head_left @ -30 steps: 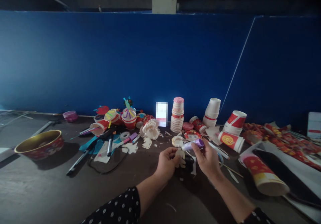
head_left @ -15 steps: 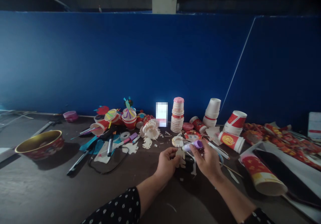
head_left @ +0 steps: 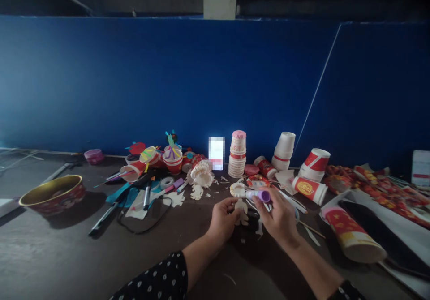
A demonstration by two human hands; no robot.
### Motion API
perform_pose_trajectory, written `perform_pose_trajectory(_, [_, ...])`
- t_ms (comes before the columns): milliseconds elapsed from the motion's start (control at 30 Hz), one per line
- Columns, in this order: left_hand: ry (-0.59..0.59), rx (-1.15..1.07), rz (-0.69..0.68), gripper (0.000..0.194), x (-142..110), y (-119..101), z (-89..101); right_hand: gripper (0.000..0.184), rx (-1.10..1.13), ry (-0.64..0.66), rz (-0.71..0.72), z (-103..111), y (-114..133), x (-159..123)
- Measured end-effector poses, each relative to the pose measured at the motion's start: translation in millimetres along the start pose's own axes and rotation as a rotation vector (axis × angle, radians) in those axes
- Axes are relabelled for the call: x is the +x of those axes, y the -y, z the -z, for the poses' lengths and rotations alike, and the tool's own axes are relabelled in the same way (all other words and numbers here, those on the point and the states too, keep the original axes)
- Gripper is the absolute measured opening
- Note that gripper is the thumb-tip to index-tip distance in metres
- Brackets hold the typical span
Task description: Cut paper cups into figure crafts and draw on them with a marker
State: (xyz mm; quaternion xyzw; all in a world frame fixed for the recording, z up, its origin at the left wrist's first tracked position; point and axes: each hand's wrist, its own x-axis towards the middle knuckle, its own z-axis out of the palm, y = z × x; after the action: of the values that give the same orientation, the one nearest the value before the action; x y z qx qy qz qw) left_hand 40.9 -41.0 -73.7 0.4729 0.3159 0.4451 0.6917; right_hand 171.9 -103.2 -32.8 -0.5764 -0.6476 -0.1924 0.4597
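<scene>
My left hand (head_left: 223, 219) pinches a small white paper cutout (head_left: 242, 214), shaped like a figure, above the dark table. Between the fingers of my right hand (head_left: 280, 217) is a purple and white glue stick (head_left: 264, 196), lying nearly level with its purple end toward me. The stick's white end points left, just over the top of the cutout; whether the two touch, I cannot tell. Behind them rests a white ring-like paper piece (head_left: 238, 189). A dark object under the cutout is mostly hidden.
Stacked paper cups (head_left: 238, 156) stand at the back near a bright phone screen (head_left: 217, 153). Red paper cups (head_left: 352, 235) and a dark phone (head_left: 383, 237) lie at right. On the left are a gold-rimmed bowl (head_left: 53, 195), a marker (head_left: 147, 196) and a black cord (head_left: 144, 232).
The glue stick has swung lower and more level, its purple end now turned toward me. My right hand has shifted slightly; my left hand keeps the cutout nearly still.
</scene>
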Motion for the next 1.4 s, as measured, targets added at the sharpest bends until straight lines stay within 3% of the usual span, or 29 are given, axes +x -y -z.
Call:
perform_pose_trajectory(100, [0.012, 0.000, -0.004, 0.033, -0.8, -0.2, 0.0, 0.020, -0.019, -0.042, -0.025, 0.9, -0.2, 0.3])
perform_pose_trajectory(333, [0.039, 0.034, -0.066, 0.028, -2.2, -3.5, 1.7, 0.020, 0.090, 0.087, 0.152, -0.2, 9.0, -1.6])
perform_pose_trajectory(533, [-0.010, 0.009, -0.008, 0.030, -0.5, -0.5, 0.4, 0.019, -0.039, -0.059, -0.028, 0.7, -0.4, 0.8])
perform_pose_trajectory(733, [0.046, 0.011, -0.059, 0.031, -1.7, -1.7, 1.5, 0.020, 0.109, 0.109, 0.134, -0.4, 9.0, -2.2])
perform_pose_trajectory(967, [-0.021, 0.016, -0.012, 0.032, -0.7, -1.0, 0.4, 0.019, -0.016, -0.063, -0.045, -0.8, -3.2, 0.9])
perform_pose_trajectory(1200, [0.044, 0.048, -0.067, 0.029, -1.0, -0.8, 3.5, 0.020, 0.100, 0.094, 0.134, -2.4, 6.6, -2.6])
perform_pose_trajectory(1400, [-0.019, 0.022, -0.009, 0.034, -0.1, 0.7, 1.8, 0.018, -0.043, -0.063, -0.059, -1.2, -5.9, 1.6])
